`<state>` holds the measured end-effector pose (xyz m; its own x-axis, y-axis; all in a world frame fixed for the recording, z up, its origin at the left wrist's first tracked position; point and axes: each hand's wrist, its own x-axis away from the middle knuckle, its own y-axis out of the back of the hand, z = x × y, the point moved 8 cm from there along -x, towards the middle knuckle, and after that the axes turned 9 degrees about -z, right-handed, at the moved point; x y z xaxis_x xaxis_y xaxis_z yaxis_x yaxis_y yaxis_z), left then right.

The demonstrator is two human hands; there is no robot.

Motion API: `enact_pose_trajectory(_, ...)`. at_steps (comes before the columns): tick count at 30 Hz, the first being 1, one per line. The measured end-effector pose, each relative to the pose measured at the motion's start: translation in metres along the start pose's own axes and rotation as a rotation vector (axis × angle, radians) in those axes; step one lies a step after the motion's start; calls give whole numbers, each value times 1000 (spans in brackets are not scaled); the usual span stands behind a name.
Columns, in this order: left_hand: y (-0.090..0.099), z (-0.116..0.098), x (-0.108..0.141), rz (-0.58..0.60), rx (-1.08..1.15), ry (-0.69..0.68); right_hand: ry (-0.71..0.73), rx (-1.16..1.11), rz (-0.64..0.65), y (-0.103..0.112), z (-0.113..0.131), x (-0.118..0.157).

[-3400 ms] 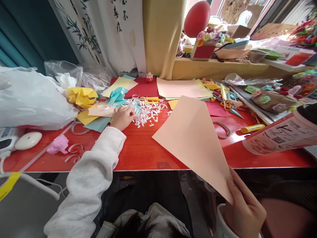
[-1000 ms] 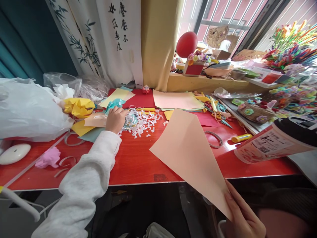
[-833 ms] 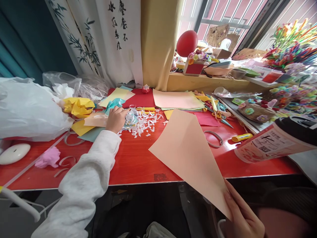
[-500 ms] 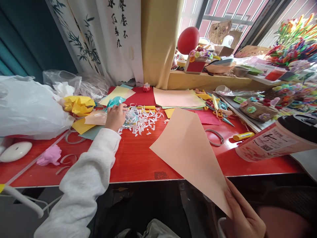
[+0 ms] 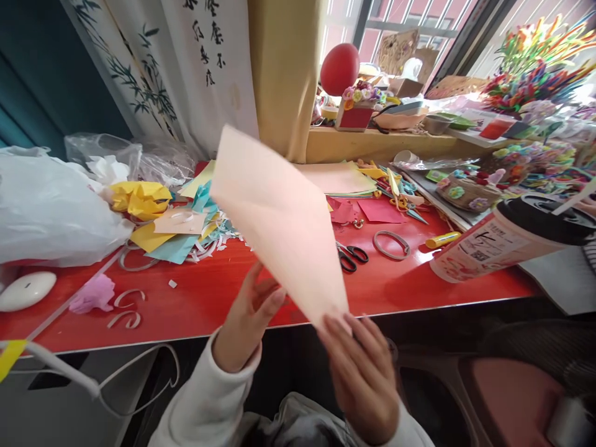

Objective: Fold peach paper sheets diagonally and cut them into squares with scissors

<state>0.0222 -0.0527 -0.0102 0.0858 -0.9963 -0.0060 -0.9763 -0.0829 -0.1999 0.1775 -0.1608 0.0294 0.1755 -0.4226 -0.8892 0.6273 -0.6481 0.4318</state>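
A pale peach sheet of paper [image 5: 284, 217] is held up at a slant over the red table [image 5: 209, 298]. My right hand [image 5: 365, 372] grips its lower corner, thumb and fingers on the paper. Beside the sheet's lower left edge is my left hand [image 5: 251, 316], its fingers apart and partly behind the paper; I see nothing held in it. White and blue paper scraps [image 5: 216, 239] lie left of the sheet, partly covered by it. Black-handled scissors [image 5: 351, 256] rest on the table just right of the sheet.
A lidded cup [image 5: 488, 242] with a straw stands at the right, near a yellow tube [image 5: 442, 240] and a ring [image 5: 391, 244]. A white plastic bag [image 5: 56, 211] fills the left. Coloured paper [image 5: 382, 210] and craft tools [image 5: 407, 195] lie at the back.
My left hand has drawn back from the scraps to the sheet's side. The sheet, in my right hand, has moved left and up, uncovering the scissors. The view has shifted slightly.
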Motion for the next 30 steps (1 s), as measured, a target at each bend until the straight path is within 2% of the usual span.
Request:
enact_pose_trajectory(1, 1, 10, 10, -47, 21, 71, 6, -27, 55, -9, 8, 0)
enact_pose_trajectory(3, 15, 23, 20, -173, -8, 148, 12, -95, 145, -25, 25, 3)
enact_pose_trajectory(6, 46, 26, 20, -298, -129, 105, 39, -200, 251, -39, 47, 13)
enact_pose_trajectory(9, 65, 30, 20, -265, -303, 88, 108, -314, 285, -35, 61, 14)
enact_pose_trajectory(11, 72, 34, 21, -176, -425, 119, 77, -390, 290, -28, 55, 11)
enact_pose_trajectory(13, 74, 35, 23, -79, -518, 126, -102, -408, 290, -22, 29, 9)
enact_pose_trajectory(15, 76, 34, 23, -24, -565, 120, -393, -360, 253, -16, -10, 15)
enact_pose_trajectory(17, 81, 31, 23, -35, -551, 125, -695, -303, 239, -11, -49, 33)
enact_pose_trajectory(20, 88, 22, 24, -108, -430, 117, -1054, -399, 383, -22, -79, 67)
enact_pose_trajectory(23, 89, 10, 24, -124, -335, 88, -1303, -771, 487, -48, -71, 86)
enact_pose_trajectory(26, 84, 2, 19, -46, -370, 60, -1455, -1130, 491, -74, -47, 87)
enact_pose_trajectory(28, 80, 3, 16, 39, -431, 70, -1545, -1232, 443, -87, -36, 86)
enact_pose_trajectory(30, 80, 8, 12, 83, -464, 93, -1611, -1228, 383, -93, -31, 88)
